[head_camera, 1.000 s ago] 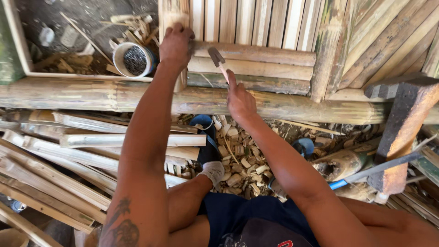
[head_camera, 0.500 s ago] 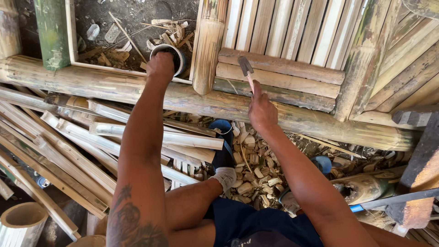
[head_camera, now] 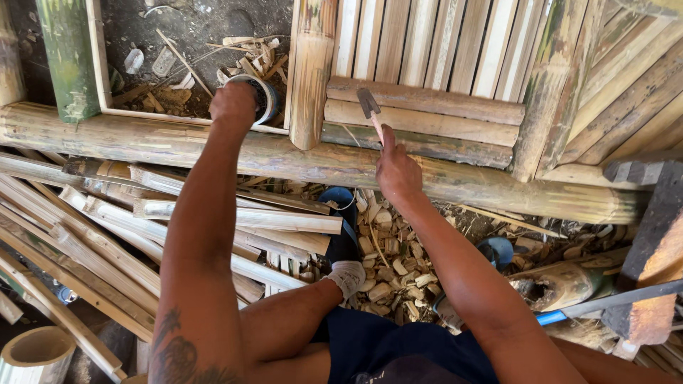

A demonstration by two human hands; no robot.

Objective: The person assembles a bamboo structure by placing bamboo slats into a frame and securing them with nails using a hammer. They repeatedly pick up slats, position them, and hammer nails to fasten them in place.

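The person sits on the ground among pale split bamboo strips (head_camera: 213,220) and small cut bamboo chips (head_camera: 391,274), facing a frame of thick bamboo poles. The long horizontal bamboo pole (head_camera: 462,181) lies across the scene, probably as the base that carries the upright slats (head_camera: 441,43) behind it. The right hand (head_camera: 398,171) is closed around the wooden handle of a small hammer with a dark metal head (head_camera: 368,103); the head is raised just in front of the two short horizontal bamboo pieces (head_camera: 427,99), near their left end, so it seems ready to strike there. The left hand (head_camera: 233,105) reaches farther, to the left of the short upright bamboo post (head_camera: 311,78). It is curled into a loose fist over a small round white container (head_camera: 267,99) that stands on the dirt beyond the pole; what the fingers hold inside cannot be seen. A blue-handled tool (head_camera: 605,304) lies at the near right, well apart from both hands.
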